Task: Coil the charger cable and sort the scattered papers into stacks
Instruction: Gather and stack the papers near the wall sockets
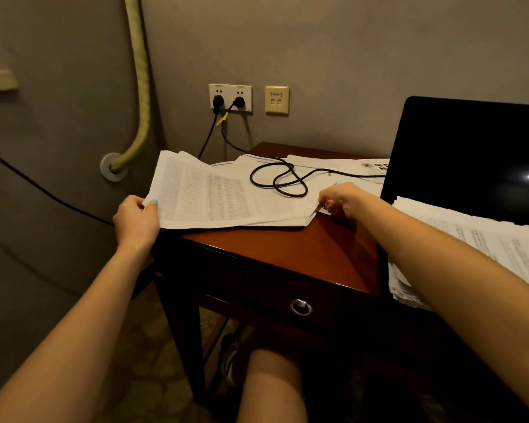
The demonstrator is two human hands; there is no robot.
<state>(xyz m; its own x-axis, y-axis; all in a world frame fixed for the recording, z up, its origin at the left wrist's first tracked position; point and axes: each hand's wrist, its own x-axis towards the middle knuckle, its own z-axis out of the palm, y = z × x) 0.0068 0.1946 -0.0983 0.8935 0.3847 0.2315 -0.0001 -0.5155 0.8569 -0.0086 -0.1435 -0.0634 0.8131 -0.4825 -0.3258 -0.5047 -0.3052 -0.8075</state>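
Note:
A loose pile of printed papers lies across the left half of the wooden desk, hanging over its left edge. My left hand grips the pile's left corner, thumb on top. My right hand pinches the pile's right front corner. The black charger cable lies in loose loops on top of the papers and runs from a plug in the wall socket toward the laptop. A second stack of papers sits at the right.
An open laptop with a dark screen stands at the right of the desk. More sheets lie behind the cable. A yellow-wrapped pipe runs down the wall. The desk drawer has a ring pull.

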